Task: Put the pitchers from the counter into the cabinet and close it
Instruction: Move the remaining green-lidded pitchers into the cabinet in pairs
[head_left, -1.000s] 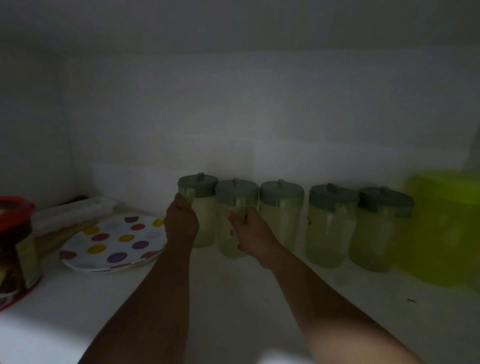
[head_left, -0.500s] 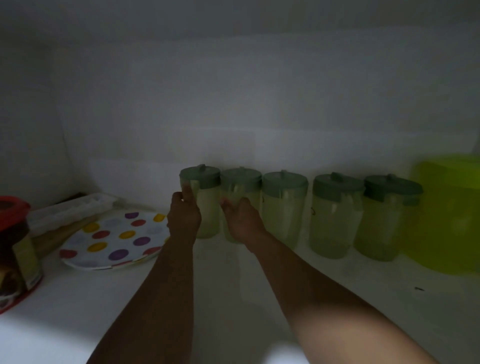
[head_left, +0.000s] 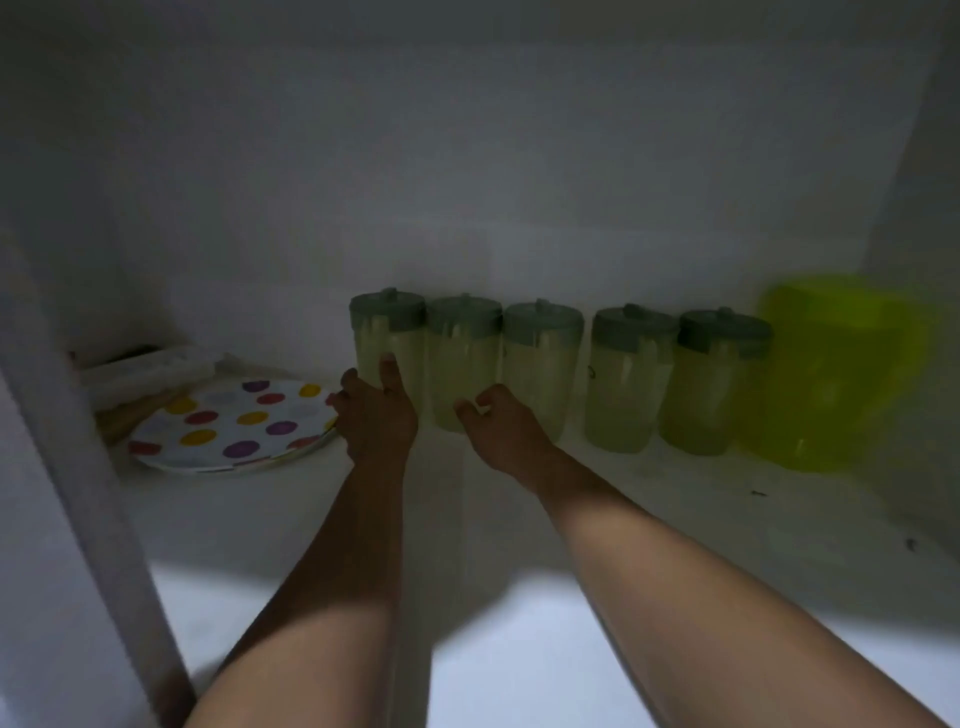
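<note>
Five pale pitchers with grey-green lids stand in a row at the back of the dim cabinet shelf. My left hand holds the lower part of the leftmost pitcher, thumb pointing up its front and fingers on its left side. My right hand is low in front of the second pitcher, fingers loosely curled, thumb tip near the pitcher's base, nothing clearly held. The third pitcher, fourth pitcher and fifth pitcher stand untouched to the right.
A polka-dot plate lies left of my left hand, with a white tray behind it. A large bright green container stands right of the pitchers. The cabinet's upright edge runs down the left side.
The two left pitchers now stand close against the row near the back wall. Both hands have slid lower on them, and my right hand has loosened from the second pitcher. My view shifted right.
</note>
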